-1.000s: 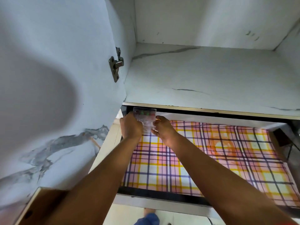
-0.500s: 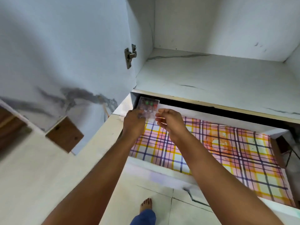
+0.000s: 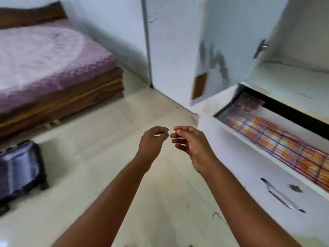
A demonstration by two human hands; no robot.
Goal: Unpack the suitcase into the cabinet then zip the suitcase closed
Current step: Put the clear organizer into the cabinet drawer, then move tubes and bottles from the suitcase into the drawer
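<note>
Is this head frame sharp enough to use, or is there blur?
Head view: motion blur smears the cabinet door, open drawer and suitcase; both hands read fairly clearly; wide-angle bending tilts the cabinet edges.

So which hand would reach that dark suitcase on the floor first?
Probably the left hand: the suitcase stands at the far left, on its side. The right hand is nearer the drawer. Both are empty.

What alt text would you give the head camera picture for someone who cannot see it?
Two bare hands, left hand and right hand, hover empty over a pale floor. At right, an open drawer with plaid lining holds a clear packet; a dark suitcase stands at left near a purple bed.
</note>
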